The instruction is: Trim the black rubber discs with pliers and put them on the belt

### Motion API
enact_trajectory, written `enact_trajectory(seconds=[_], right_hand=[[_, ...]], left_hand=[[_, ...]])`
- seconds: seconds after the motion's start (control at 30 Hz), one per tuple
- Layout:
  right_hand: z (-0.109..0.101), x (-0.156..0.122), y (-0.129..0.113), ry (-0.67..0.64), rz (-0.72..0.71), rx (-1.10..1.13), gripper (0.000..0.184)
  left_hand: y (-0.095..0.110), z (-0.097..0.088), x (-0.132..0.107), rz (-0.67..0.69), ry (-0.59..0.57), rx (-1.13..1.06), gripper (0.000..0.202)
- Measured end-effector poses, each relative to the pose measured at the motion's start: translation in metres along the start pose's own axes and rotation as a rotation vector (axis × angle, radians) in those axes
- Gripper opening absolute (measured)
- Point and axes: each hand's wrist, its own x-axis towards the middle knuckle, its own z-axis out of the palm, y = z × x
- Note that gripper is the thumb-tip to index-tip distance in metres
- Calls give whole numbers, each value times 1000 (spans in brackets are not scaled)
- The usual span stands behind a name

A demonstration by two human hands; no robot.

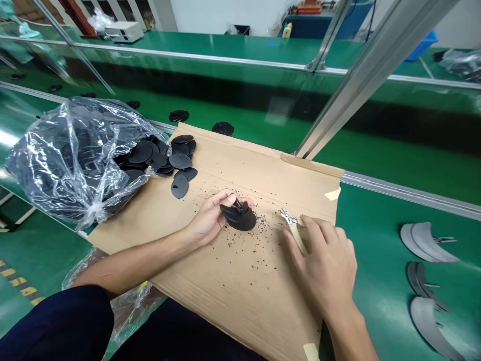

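Note:
My left hand [210, 218] is closed on several dark, rounded plastic pieces [240, 218] with a short stem, tilted above the cardboard. My right hand [326, 255] is curled round a small pair of side cutters [296, 233] with cream handles. Their metal jaws point up and left, apart from the pieces. Part of the handles is hidden under my fingers. Tiny black offcuts [259, 230] lie scattered on the cardboard sheet [225, 286] between and below my hands. A heap of black oval discs [180, 161] spills from a clear plastic bag [86, 150] on the left.
A green bench [372, 240] lies under the cardboard. Curved grey pieces [428, 242] rest at the right. More black discs [223, 129] lie beyond the cardboard's far edge. A slanted metal post [338, 95] rises behind the sheet, beside a rail [413, 193].

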Motion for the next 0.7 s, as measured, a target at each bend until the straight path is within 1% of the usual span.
enact_trajectory(seconds=[0.1,0.2,0.3,0.4,0.47,0.5,0.53,0.57,0.6,0.63,0.67,0.7], right_hand=[[5,1,12,-67,21,-62,35],[8,4,12,-45,2,13,41],[11,7,1,-26,-94,199,48],[10,5,-16,-48,-204,494,41],[8,2,-24,-54,-198,674,37],[7,0,-26,-37,-164,727,34],[5,-1,-27,-21,-106,757,31],[4,-2,-27,-5,-31,766,27],[2,-2,-26,8,51,768,23],[1,-3,-24,5,136,776,22],[1,-3,-23,-11,213,797,23],[0,-4,-22,-34,284,833,25]], left_hand=[[4,-1,2,103,7,117,30],[2,-1,3,108,-32,211,37],[-4,3,2,86,-95,278,39],[-9,8,-4,76,-199,369,36],[-7,8,-10,97,-298,491,35],[-4,5,-12,136,-336,596,35],[2,-1,-14,202,-346,731,35],[10,-10,-15,288,-322,888,34],[19,-22,-16,381,-269,1064,31],[29,-35,-16,469,-177,1237,24],[40,-49,-15,511,-80,1399,21],[49,-64,-15,513,5,1562,22]])
